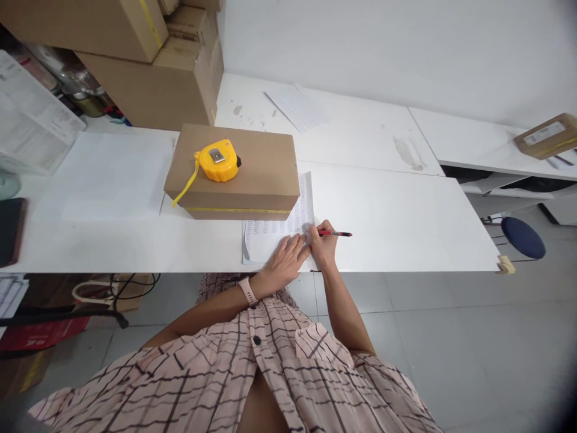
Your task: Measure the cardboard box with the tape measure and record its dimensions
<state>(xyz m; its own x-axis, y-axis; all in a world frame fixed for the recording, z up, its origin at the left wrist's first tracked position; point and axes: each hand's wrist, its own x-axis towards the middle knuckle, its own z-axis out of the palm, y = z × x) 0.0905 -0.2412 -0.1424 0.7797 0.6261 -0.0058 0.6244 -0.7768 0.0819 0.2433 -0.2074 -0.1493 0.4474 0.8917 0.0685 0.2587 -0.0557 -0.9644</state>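
A red and black pen (340, 233) is gripped in my right hand (323, 246), its tip down near the right edge of a printed sheet (265, 243). My left hand (286, 261) lies flat on the lower part of that sheet, fingers stretched out. Rows of small print cover the paper. Its upper left part is hidden under a brown cardboard box (261, 162), which has a yellow strip along its front side. On the box rests a yellow tape measure (219, 161) with a wrist strap hanging over the edge.
Large cardboard boxes (166, 78) are stacked at the back left. Blank white paper (112, 174) lies left of the box, and a dark phone-like object (11, 231) sits farther left. Another sheet (297, 107) lies by the wall. A small taped box (547, 137) and a blue stool (523, 237) are at right.
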